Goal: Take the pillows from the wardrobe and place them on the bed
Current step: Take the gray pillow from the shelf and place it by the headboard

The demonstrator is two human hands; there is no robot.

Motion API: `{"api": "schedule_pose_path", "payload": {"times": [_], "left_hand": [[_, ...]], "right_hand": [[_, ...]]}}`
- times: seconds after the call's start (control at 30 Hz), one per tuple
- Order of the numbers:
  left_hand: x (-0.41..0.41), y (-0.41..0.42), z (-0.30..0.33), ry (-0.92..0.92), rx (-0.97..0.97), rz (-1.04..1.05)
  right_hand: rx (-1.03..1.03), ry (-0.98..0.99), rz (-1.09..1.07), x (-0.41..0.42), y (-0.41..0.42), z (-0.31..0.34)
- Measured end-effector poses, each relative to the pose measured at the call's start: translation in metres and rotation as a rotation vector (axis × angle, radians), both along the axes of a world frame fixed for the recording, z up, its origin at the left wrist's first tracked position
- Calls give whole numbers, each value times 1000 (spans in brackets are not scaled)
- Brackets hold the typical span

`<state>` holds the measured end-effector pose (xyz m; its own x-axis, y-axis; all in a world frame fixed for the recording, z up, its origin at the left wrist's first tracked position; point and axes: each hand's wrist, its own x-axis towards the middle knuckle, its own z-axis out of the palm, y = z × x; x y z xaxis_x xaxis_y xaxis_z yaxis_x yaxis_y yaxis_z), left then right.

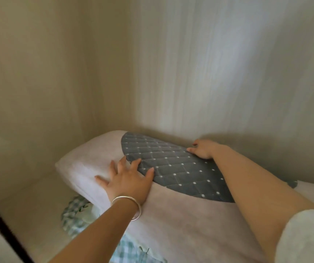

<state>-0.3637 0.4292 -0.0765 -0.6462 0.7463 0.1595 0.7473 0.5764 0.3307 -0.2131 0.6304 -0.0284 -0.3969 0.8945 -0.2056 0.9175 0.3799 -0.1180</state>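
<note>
Two bare forearms reach forward into a pale wardrobe compartment [38, 92]. Nearest, at lower right, a light grey sleeve [304, 238] pushed up on the right arm. At lower left, a dark vertical edge, likely the wardrobe frame [2, 226], blurred.

Near centre-left: a green-and-white checked fabric [76, 217] lies on the wardrobe floor, partly tucked under the pillow. Whether it is another pillow or bedding I cannot tell.

Left wrist wears a thin silver bangle [131, 204]. Left hand [127, 181] rests flat on top of the pillow [180, 224], fingers spread wide, palm down; thumb out to the left on the pale cloth, fingertips touching the edge of the dark panel. It presses on the surface, not closed around anything.

The pillow is large, pale pinkish-white, lying flat inside the wardrobe and running from the left corner to the near right. A dark grey quilted panel [171, 168] with diamond stitching and small white dots crosses its middle.

Farther right: right hand [203, 150] lies at the far edge of the pillow, just beside the back wall, fingers slightly apart and curved over that far side. Fingertips partly hidden behind the pillow's edge, so how far they curl under it I cannot tell. The right forearm lies across the quilted panel.

Far: back wall [209, 73] with faint vertical grain, lit bluish-white at centre. Left side wall beige, in shadow.
</note>
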Motion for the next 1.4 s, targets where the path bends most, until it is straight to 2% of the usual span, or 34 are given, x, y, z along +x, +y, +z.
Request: {"api": "schedule_pose_path", "payload": {"times": [0.3, 0.43, 0.6, 0.67, 0.8, 0.97, 1.07, 1.4], "left_hand": [[-9, -24, -29, -29, 91, 4], [-16, -48, -55, -78, 176, -3], [-15, -51, -53, -152, 232, 18], [-8, -51, -52, -277, 322, 147], [8, -53, -41, -848, 582, 513], [1, -53, -43, -1235, 696, 701], [-1, -55, -44, -1309, 715, 730], [-9, -62, -45, -1302, 822, 626]], "right_hand": [[-250, 229, -105, 7, 5, 4], [-277, 285, -93, 8, 2, 22], [-233, 323, -64, 3, -4, 25], [-239, 350, -80, 5, -2, 21], [-164, 404, -136, -1, -4, 19], [-147, 437, -175, -2, -17, 25], [-152, 463, -162, -3, -24, 30], [-170, 464, -131, 5, -53, 51]]}}
